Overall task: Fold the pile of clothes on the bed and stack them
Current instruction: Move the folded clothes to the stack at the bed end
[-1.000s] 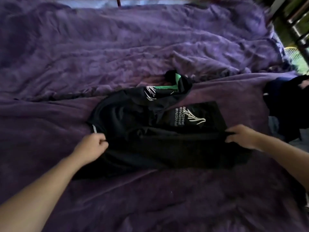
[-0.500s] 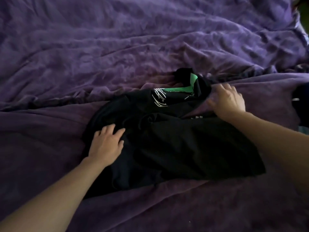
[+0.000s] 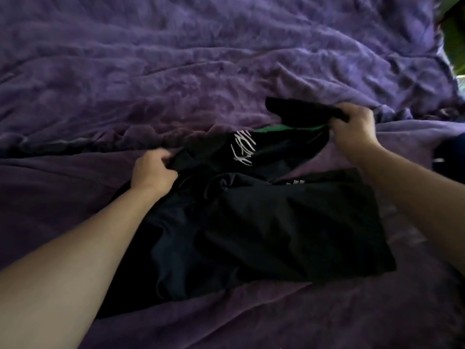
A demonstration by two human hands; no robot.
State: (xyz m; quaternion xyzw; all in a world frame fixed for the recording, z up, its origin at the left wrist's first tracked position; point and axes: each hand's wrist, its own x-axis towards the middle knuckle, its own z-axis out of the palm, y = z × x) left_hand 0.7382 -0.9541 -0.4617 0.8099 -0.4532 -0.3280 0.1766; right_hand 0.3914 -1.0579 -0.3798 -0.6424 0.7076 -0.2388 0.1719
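A black garment with white print and a green lining lies partly folded on the purple bedcover. My left hand grips its far left edge, fingers curled into the cloth. My right hand pinches the far right end and holds it a little above the bed, where a black flap sticks out to the left of my fingers. The near half of the garment lies flat, doubled over itself.
The rumpled purple cover fills most of the view, with a raised ridge running across behind the garment. A dark piece of clothing shows at the right edge. Something green sits beyond the bed's top right corner.
Both hands left the garment's near part and moved to its far edge. The left hand went from lying flat to gripping cloth. The right hand closed on the far right end and lifted it.
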